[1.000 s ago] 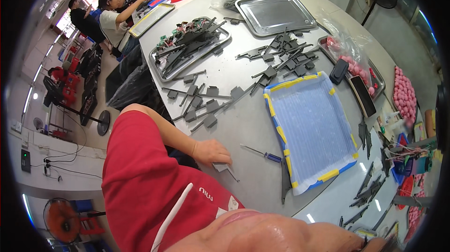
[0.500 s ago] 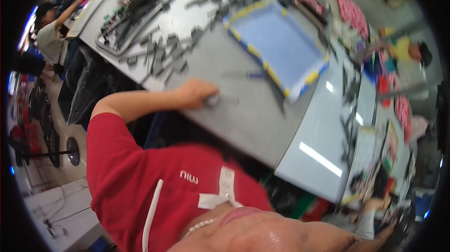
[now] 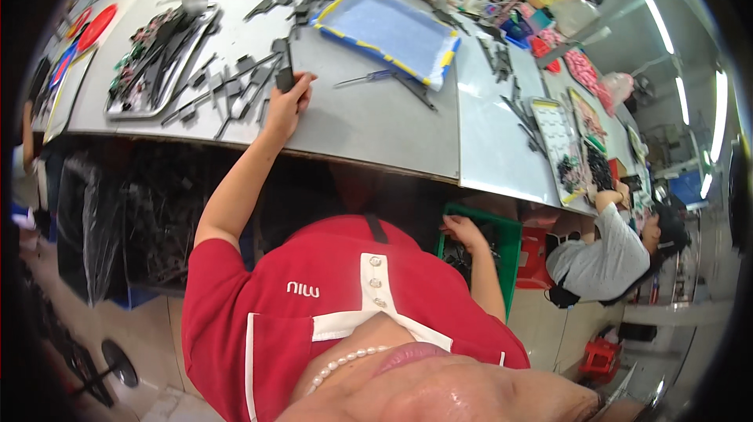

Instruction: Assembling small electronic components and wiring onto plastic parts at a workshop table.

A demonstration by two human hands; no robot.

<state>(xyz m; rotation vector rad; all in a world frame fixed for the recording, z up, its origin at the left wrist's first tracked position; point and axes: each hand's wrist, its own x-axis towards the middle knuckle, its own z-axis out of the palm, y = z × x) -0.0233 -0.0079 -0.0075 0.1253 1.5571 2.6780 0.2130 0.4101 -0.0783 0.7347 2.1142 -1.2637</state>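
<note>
Bright tube lights (image 3: 721, 112), pale floor (image 3: 153, 343)

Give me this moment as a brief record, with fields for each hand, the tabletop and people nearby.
Left hand: holds a dark plastic part
Right hand: at the green crate; whether it holds anything is unclear
Tabletop: loose dark parts; a heaped metal tray; a screwdriver near a blue-lined tray edged with yellow tape
People nearby: a co-worker in a grey top, at picture right
</note>
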